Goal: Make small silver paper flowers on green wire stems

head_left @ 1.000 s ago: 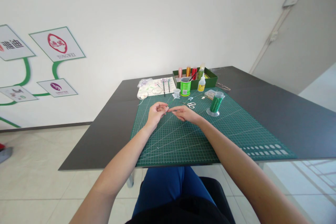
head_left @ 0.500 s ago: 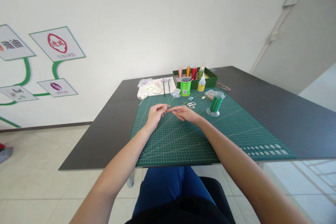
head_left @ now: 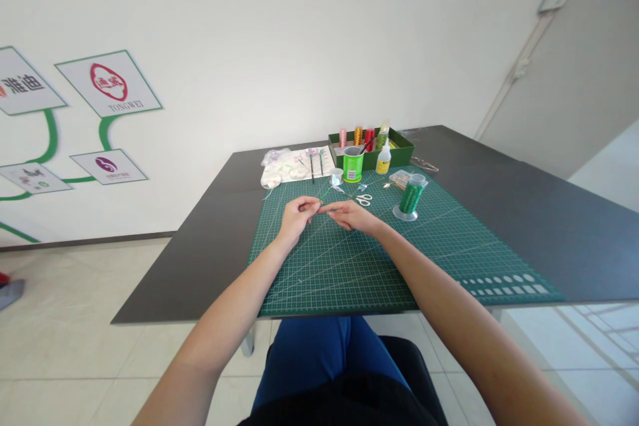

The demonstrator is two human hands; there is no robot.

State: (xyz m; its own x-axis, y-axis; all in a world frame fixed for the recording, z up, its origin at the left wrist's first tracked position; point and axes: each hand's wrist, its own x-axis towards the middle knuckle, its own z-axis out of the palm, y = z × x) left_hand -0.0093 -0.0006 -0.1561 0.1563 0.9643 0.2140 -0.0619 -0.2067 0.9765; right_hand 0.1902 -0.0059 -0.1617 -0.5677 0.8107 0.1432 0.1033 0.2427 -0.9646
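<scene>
My left hand (head_left: 299, 214) is closed in a pinch around a thin green stem (head_left: 326, 192), which slants up and away from the fingertips. At its far end is a small pale blue and white flower (head_left: 336, 180). My right hand (head_left: 352, 215) meets the left fingertips, its index finger stretched toward them and the other fingers bent. Whatever lies between the right thumb and index finger is too small to make out. White-handled scissors (head_left: 364, 200) lie just beyond the right hand. A spool of green thread (head_left: 411, 196) stands to its right.
A green cutting mat (head_left: 339, 273) covers the middle of the dark table (head_left: 200, 246). Behind stand a green cup (head_left: 353, 166), a glue bottle (head_left: 383, 158) and a green box (head_left: 407, 154) with thread spools. Flower pieces lie on a white sheet (head_left: 279, 172) at back left.
The flower on the stem has turned and shifted slightly to the right. Both hands stay in nearly the same place, with fingertips meeting.
</scene>
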